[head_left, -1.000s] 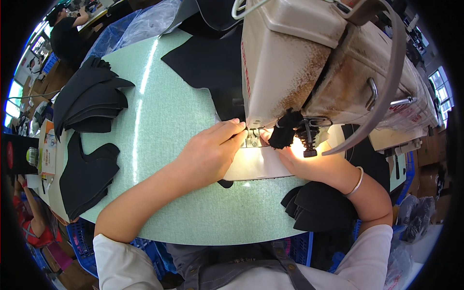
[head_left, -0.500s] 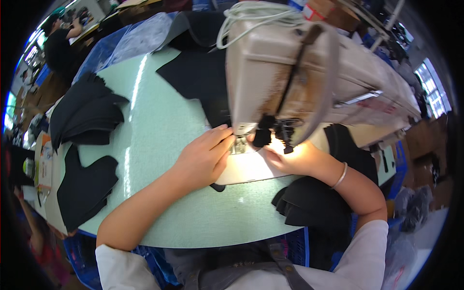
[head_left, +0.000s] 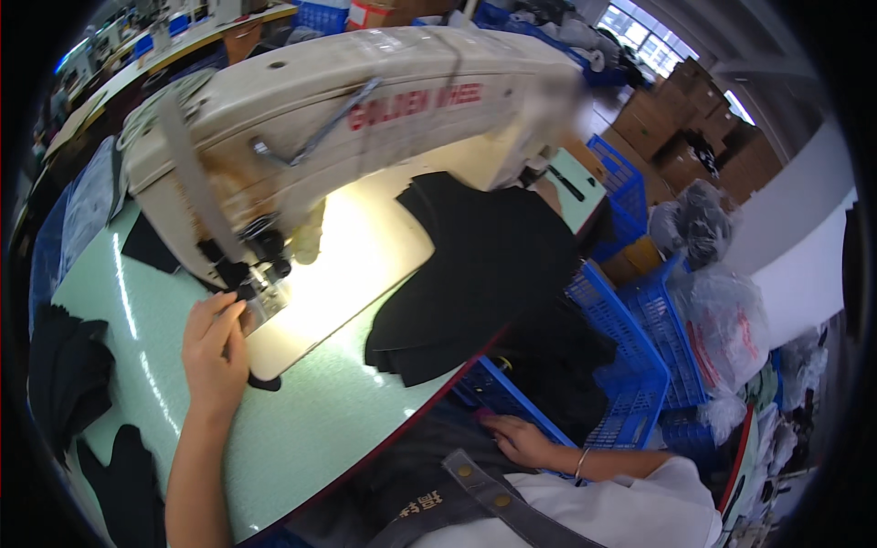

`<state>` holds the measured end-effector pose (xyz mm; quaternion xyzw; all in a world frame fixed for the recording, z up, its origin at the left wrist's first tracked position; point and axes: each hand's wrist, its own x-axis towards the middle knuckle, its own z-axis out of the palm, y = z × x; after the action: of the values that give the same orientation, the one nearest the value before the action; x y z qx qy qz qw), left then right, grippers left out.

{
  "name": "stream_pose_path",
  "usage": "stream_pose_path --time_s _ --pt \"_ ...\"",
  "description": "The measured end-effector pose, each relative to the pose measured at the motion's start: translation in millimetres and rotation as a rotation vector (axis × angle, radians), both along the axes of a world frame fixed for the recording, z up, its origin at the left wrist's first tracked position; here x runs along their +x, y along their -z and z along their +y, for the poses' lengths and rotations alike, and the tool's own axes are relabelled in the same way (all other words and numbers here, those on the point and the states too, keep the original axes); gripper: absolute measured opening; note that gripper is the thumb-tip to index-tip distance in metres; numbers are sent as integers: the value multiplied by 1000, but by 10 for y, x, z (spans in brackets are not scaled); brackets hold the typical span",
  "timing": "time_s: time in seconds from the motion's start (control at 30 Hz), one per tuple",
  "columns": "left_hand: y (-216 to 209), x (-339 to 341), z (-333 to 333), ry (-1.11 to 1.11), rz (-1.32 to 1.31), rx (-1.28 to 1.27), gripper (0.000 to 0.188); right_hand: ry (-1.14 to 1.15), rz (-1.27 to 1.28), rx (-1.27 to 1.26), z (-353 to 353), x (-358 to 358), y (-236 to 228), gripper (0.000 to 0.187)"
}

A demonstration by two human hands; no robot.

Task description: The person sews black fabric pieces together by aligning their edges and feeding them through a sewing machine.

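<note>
My left hand (head_left: pixel 215 342) rests at the left end of the sewing machine's bed, its fingertips bent together beside the presser foot (head_left: pixel 267 294). Whatever lies between those fingers is hidden. Below the bed's edge a small black tip (head_left: pixel 265 383) of material sticks out. My right hand (head_left: pixel 523 442) is down by my lap, beside the rim of a blue basket. A small purple thing (head_left: pixel 481 415) shows at its fingertips, too small to name. On the right of the machine bed lies a stack of black cut fabric pieces (head_left: pixel 475 265).
The white sewing machine (head_left: pixel 301 119) spans the green tabletop (head_left: pixel 311 438). More black pieces (head_left: pixel 68 374) lie at the table's left. Blue baskets (head_left: pixel 630 365) stand to the right, one holding black material. Clear plastic bags (head_left: pixel 726 315) and cardboard boxes (head_left: pixel 671 110) are beyond.
My right hand has left the needle area and dropped to my lap by the basket. My left hand stays by the presser foot. The view has swung right.
</note>
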<state>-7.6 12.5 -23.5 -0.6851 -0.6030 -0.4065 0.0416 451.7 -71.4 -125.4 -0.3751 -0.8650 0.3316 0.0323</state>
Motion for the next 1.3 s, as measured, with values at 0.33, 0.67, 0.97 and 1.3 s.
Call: stream_pose_path --time_s 0.33,0.67,0.97,1.3 --pt "20 1 -38 -30 -107 -28 20 850 53 -841 -466 655 1691 69" --pt "-57 147 -94 39 -115 -101 20 875 23 -453 -534 1068 2435 64" --pt "22 -78 -91 57 -120 29 24 928 -308 -373 -305 825 2081 62" --pt "17 -8 -88 126 -139 -14 25 896 -472 -141 237 44 1949 59"
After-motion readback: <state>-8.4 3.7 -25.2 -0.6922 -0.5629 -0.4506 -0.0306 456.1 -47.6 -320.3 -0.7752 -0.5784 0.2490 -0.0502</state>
